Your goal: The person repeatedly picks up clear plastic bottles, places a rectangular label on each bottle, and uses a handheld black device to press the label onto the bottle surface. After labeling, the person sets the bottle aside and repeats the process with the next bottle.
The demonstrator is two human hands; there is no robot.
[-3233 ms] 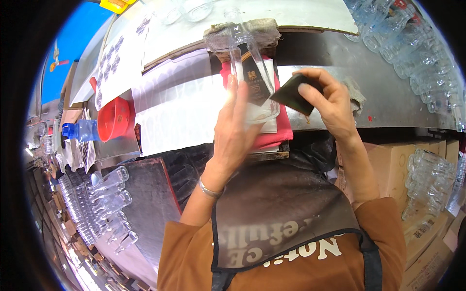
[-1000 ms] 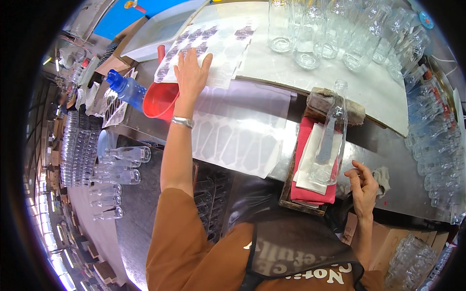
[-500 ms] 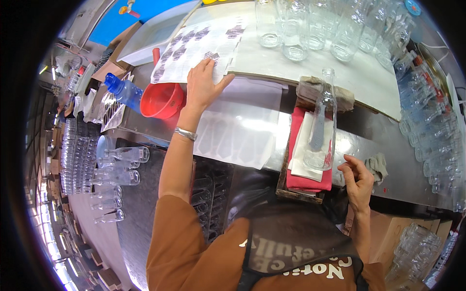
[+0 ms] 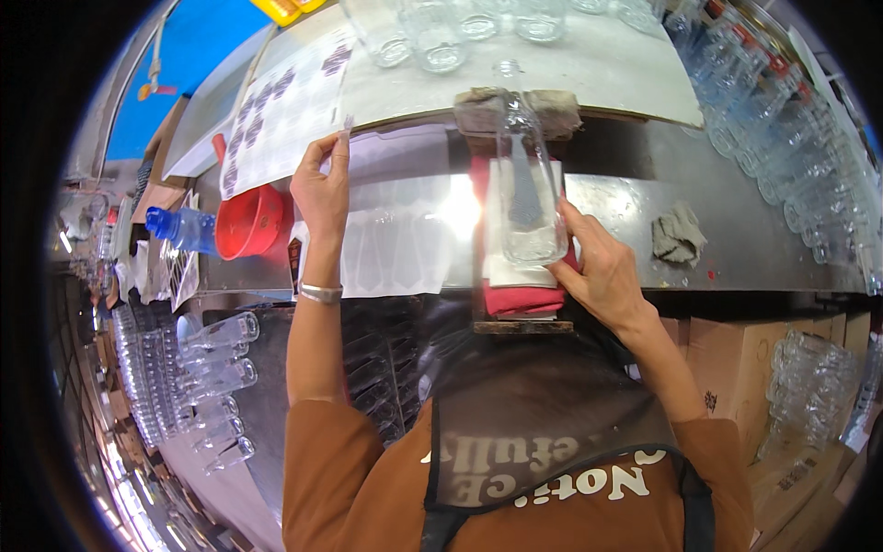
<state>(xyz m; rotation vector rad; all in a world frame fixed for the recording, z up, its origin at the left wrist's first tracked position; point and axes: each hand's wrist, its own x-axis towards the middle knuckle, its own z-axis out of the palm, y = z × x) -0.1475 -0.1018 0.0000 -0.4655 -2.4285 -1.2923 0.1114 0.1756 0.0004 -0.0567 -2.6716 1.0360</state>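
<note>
A clear glass bottle lies on its side, neck pointing away, on a white cloth over a red cloth on a small wooden stand. My right hand grips the bottle's base at its near right corner. My left hand is raised at the near edge of a white sheet of dark stickers, thumb and forefinger pinched on a small sticker. A clear backing sheet lies on the metal bench below that hand.
A red bowl and a blue-capped plastic bottle stand at the left. A grey rag lies right of the stand. Glass jars line the back, bottles the right, more bottles lower left, cardboard boxes below.
My left hand has drawn back from the sticker sheet with a sticker pinched in it. My right hand has come up from the bench edge onto the bottle's base.
</note>
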